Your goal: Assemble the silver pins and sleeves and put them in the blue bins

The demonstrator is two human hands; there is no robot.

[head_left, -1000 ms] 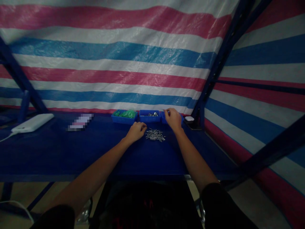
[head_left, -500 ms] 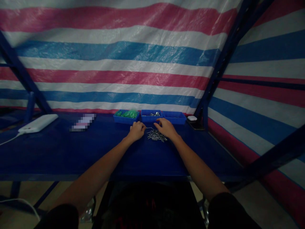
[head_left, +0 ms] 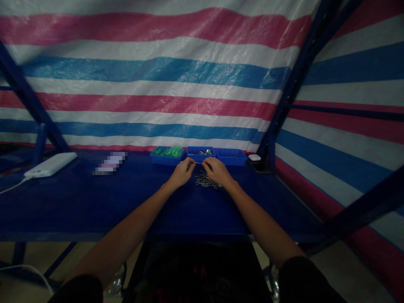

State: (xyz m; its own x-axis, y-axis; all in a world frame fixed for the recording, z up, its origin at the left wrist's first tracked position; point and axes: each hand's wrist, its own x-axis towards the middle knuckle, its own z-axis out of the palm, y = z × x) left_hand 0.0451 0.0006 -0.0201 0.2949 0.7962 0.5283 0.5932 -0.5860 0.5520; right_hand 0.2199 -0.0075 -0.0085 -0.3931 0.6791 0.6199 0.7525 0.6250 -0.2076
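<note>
A thin metal rod (head_left: 198,163) spans the gap between my two hands, just in front of the blue bins. My left hand (head_left: 182,172) is closed, pinching the rod's left end between thumb and fingers. At the right end, the fingertips of my right hand (head_left: 217,170) are pinched on it too; whatever small part may sit there is too small to make out. Below and between the hands lies a loose pile of thin metal pins (head_left: 206,180) on the blue table (head_left: 202,210). My right hand partly covers the pile's right side.
Along the back stand a bin of green pieces (head_left: 167,160), a bin of small metal parts (head_left: 201,149) and a third blue bin (head_left: 231,160). A white earphone case (head_left: 254,157) and dark phone (head_left: 261,167) lie right. Left are a blurred-out object (head_left: 110,163) and white power bank (head_left: 52,164).
My left hand has lifted slightly forward with the rod. My right hand has moved a little left, and its fingers have closed at the rod's other end.
</note>
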